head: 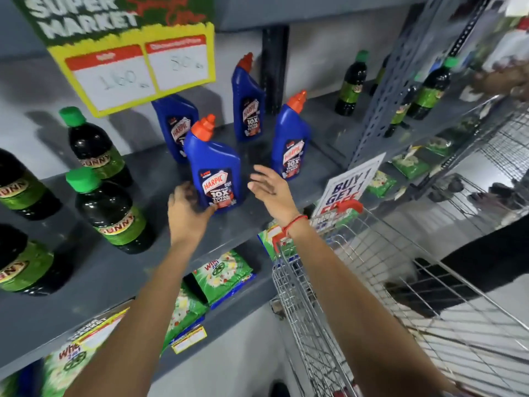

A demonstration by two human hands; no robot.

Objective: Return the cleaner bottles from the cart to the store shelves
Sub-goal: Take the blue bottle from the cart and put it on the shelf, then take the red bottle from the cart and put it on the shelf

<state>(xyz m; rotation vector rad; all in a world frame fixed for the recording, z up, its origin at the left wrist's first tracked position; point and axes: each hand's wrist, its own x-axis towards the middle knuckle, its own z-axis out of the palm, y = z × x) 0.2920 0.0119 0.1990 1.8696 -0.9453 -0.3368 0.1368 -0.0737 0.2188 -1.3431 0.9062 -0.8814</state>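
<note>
Reaching over the grey shelf (137,270), you have both hands at the nearest blue bottle (214,170), which stands upright near the shelf's front edge with its red cap up. Your left hand (187,209) sits at the bottle's lower left side, thumb touching the base by the label; the fingers curl behind it, so you cannot tell whether they grip it. Your right hand (270,187) is spread, fingers loose, just beside the bottle's right side and apart from it, with a red thread band at the wrist. Three more blue bottles stand behind: one (176,124) partly under the yellow price sign (134,70), one (247,101) toward the back wall, one (292,136) to the right. Dark bottles with green caps (110,213) stand to your left on the same shelf. The wire cart (372,296) is below your right arm, against the shelving. Green packets (223,275) lie on the shelf underneath.
</note>
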